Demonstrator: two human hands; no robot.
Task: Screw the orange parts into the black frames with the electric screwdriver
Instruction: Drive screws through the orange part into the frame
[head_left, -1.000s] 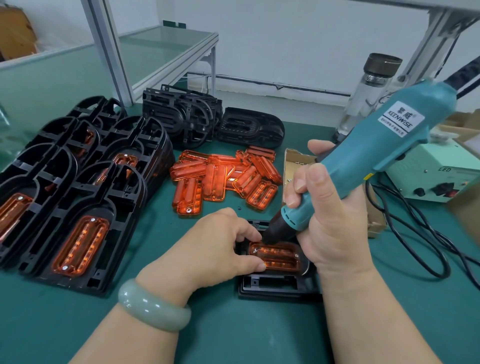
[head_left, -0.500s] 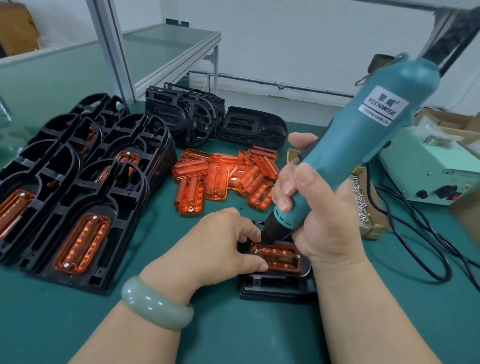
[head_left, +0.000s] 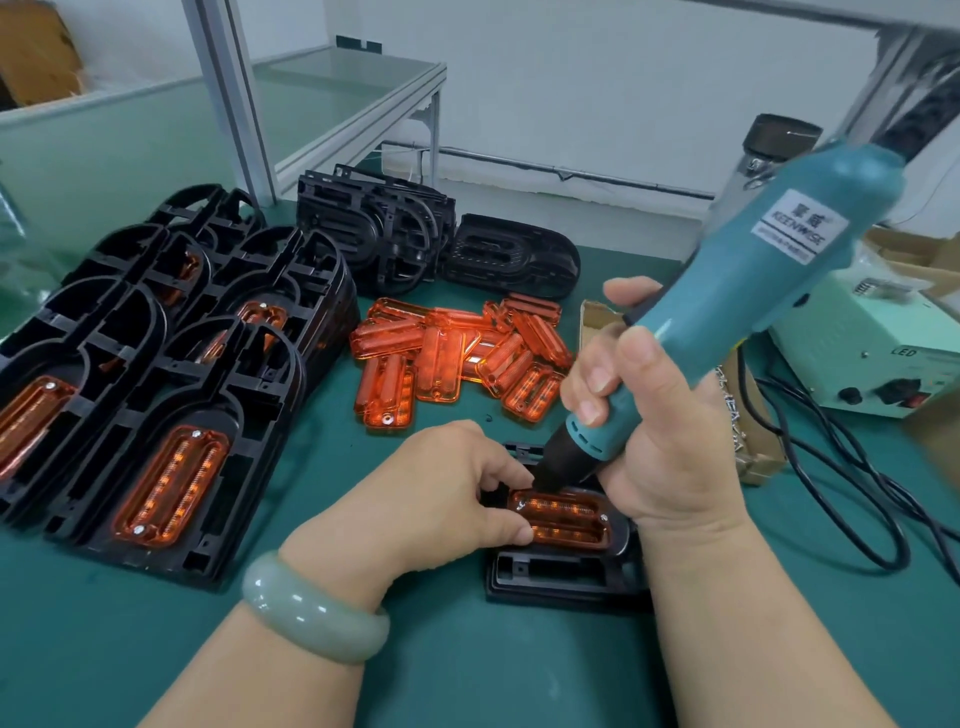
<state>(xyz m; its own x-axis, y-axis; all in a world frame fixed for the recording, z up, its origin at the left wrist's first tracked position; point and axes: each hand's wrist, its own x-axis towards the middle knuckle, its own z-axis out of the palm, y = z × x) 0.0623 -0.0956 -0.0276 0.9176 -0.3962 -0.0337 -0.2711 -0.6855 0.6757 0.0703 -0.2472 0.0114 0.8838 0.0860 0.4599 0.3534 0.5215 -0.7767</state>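
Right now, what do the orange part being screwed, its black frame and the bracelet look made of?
Orange part: likely clear tinted plastic, glossy; inner ribs show through it.
Black frame: likely moulded plastic, dull satin; thin ribs and walls.
Bracelet: pale green, smooth, polished sheen; perhaps jade or glass, cannot tell.

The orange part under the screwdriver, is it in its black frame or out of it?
In. The orange part lies flat inside the black frame, with the electric screwdriver tip at its upper left corner.
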